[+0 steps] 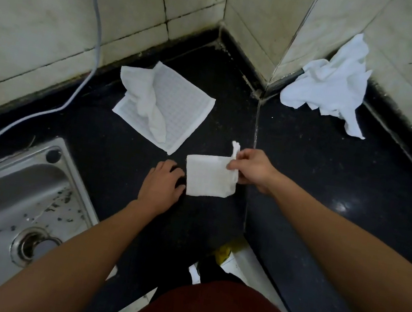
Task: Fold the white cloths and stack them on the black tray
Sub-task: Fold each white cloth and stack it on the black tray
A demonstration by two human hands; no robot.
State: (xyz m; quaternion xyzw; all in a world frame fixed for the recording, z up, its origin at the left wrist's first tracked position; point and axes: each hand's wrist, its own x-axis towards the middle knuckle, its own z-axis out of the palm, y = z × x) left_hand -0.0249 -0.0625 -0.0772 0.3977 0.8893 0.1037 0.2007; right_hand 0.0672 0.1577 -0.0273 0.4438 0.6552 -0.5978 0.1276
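A small folded white cloth [208, 176] lies on the black counter at the centre. My right hand [252, 169] pinches its right edge, with a corner sticking up above the fingers. My left hand [163, 185] rests flat on the counter just left of the cloth, fingers spread, holding nothing. A partly spread waffle-pattern white cloth [179, 114] with a bunched fold [150, 106] lies further back on the left. A crumpled white cloth [330, 86] sits in the right back corner against the wall. No black tray can be made out apart from the black counter.
A steel sink [3, 204] with a drain [32, 247] fills the lower left. A grey cable [94, 38] runs down the tiled wall [47, 9] onto the counter. A tiled wall column [268, 30] juts out at the back. A seam [255, 142] splits the counter.
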